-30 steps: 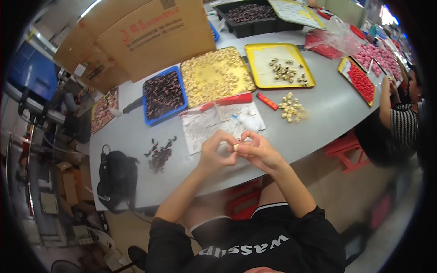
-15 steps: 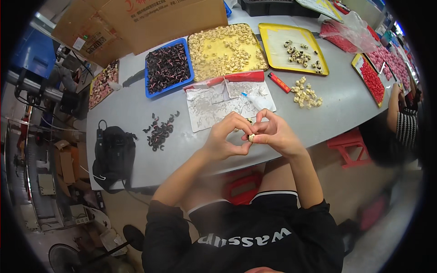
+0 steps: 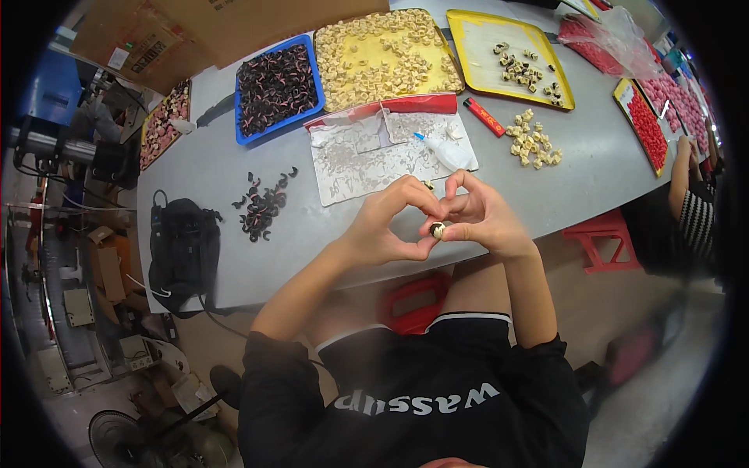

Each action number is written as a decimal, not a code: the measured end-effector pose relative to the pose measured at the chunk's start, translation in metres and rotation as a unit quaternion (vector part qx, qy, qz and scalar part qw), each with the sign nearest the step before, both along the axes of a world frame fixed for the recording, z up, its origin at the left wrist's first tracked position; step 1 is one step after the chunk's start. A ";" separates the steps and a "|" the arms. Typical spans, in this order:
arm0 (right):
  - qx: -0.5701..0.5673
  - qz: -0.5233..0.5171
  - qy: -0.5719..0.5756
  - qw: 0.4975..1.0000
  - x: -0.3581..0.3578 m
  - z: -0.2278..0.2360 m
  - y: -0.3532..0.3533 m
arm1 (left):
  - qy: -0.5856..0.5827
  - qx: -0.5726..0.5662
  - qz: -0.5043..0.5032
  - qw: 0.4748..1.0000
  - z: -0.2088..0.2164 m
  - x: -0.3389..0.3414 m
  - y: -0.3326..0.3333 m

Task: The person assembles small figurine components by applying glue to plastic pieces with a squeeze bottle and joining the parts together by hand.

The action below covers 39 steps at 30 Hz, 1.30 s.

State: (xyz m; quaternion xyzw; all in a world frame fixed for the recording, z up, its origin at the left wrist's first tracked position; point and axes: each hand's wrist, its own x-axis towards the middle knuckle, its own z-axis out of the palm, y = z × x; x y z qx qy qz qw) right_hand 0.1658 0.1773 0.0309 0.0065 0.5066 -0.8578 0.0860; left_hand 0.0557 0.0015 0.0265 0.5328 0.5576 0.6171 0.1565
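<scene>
- Pinched at the fingertips of your right hand is a small rounded cream-and-dark piece, close to the near edge of the smooth grey tabletop.
- Your left hand curves into a loop, its thumb tip beside that piece; whether it grips anything, you cannot tell, as the fingertips overlap.
- Just behind your fingers, another small cream-and-dark bit is partly hidden.
- Beyond it, a clear squeeze bottle with a blue tip lies on a smudged white sheet with a red band; your hands cover part of the sheet's near side.
- Brown cardboard is cut off above; its print is faint, and its white label is too small to read.
- Light lettering marks the flat red oblong item; large white letters run upside down across your black shirt.
- At the right, a co-worker's striped sleeve blurs toward the dark rim.
</scene>
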 end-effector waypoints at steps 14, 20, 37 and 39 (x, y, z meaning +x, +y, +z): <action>0.244 -0.280 -0.061 0.927 -0.006 -0.025 0.004 | 0.095 -0.020 0.271 0.958 -0.005 -0.048 -0.002; 0.720 -0.291 0.087 0.624 -0.033 -0.019 -0.066 | 0.097 -0.031 0.276 0.956 -0.023 -0.051 0.000; 0.674 -0.205 0.226 0.672 -0.044 -0.025 -0.047 | 0.121 -0.043 0.267 0.955 -0.033 -0.054 0.003; 0.661 -0.270 0.232 0.660 -0.055 -0.008 -0.020 | 0.129 -0.048 0.275 0.951 -0.032 -0.055 -0.002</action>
